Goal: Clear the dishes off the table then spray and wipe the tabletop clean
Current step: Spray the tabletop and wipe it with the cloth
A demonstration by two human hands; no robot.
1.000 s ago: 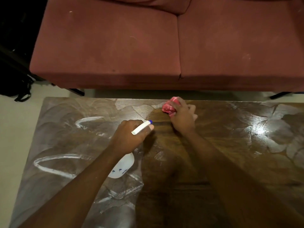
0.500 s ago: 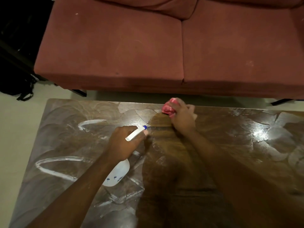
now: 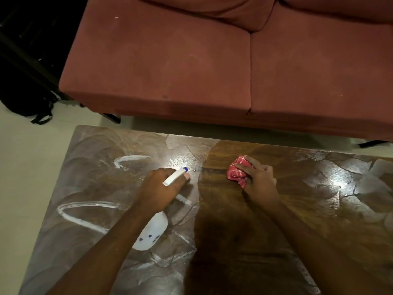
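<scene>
The wooden tabletop (image 3: 276, 220) fills the lower view; its left part carries white smears and dusty film, its middle strip looks dark and wiped. My left hand (image 3: 161, 190) grips a white spray bottle (image 3: 152, 233) by its neck, the blue-tipped nozzle pointing up and right above the table. My right hand (image 3: 258, 179) presses a bunched red patterned cloth (image 3: 237, 169) onto the table near the far edge, just right of the nozzle. No dishes are visible on the table.
A red two-seat sofa (image 3: 191, 67) stands right behind the table's far edge. A black bag (image 3: 27, 103) lies on the pale floor (image 3: 25, 158) at the far left. A bright light glare sits on the table's right part (image 3: 342, 184).
My right hand has slid the cloth to the right, away from the bottle's nozzle. The view has shifted, showing more of the sofa. My left hand keeps hold of the bottle.
</scene>
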